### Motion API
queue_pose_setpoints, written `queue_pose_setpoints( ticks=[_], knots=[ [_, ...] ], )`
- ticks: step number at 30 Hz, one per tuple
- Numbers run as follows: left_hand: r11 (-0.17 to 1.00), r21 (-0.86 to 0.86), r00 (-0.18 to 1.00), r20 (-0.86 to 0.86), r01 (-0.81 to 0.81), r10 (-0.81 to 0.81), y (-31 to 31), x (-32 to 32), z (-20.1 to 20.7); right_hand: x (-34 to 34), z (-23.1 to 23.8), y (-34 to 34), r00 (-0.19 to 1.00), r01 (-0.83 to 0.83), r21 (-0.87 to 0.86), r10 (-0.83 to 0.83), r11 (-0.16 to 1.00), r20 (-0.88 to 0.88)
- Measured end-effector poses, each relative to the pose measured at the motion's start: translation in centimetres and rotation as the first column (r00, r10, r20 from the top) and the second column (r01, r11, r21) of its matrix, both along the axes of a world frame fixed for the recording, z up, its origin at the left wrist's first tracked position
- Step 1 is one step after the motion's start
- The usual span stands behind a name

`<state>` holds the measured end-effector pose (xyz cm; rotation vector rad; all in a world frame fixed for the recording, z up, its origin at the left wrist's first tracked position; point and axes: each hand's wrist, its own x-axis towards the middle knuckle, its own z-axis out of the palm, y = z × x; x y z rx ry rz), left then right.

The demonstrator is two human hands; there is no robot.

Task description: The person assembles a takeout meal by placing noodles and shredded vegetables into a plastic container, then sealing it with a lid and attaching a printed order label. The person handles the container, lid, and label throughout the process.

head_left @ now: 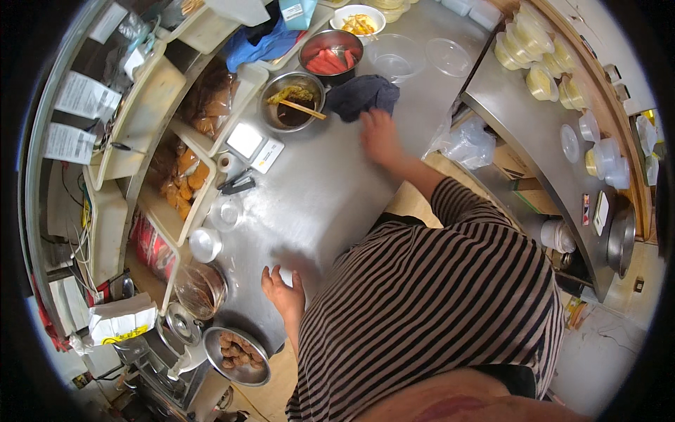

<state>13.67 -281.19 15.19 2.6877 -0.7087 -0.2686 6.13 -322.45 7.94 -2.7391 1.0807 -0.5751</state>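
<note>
My right hand (380, 139) is at the near edge of a crumpled dark blue cloth (362, 96) on the steel table. Its fingers point at the cloth and are smeared by motion, so I cannot tell whether they grip it. My left hand (284, 294) hovers over the table's near left part, fingers apart and nothing in them. Left of the cloth stands a steel bowl (271, 121) of dark sauce, with wooden chopsticks (302, 109) and something yellow-green across it. Behind is a steel bowl (304, 56) of red sticks. A white digital scale (268, 155) sits in front of the sauce bowl.
Along the left are plastic bins (202, 137) of bagged food. A steel bowl (264, 376) of brown lumps stands at the near left. Clear plastic lids (448, 58) lie at the back. Stacked tubs (526, 41) fill the right counter (517, 105), across a gap.
</note>
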Motion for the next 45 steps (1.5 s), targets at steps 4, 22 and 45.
queue_pose_setpoints(
  ticks=[4, 22, 45],
  knots=[
    [0.998, 0.010, 0.997, -0.026, 0.070, -0.070, -2.9, 0.0, 0.0, 1.2, -1.4, -6.8, 0.985, 0.165, -0.120, -0.169, 0.979, -0.023],
    [0.908, 0.154, 0.896, -0.169, -0.389, 0.412, -2.4, -9.3, -0.4, 2.2, 0.4, -7.6, 0.877, -0.341, -0.366, 0.433, 0.866, 0.207],
    [0.777, -0.018, 0.776, -0.076, -0.629, 0.626, 6.1, -20.9, 0.9, 0.2, 3.5, 6.2, 0.810, -0.577, 0.157, 0.537, 0.801, 0.236]
  ],
)
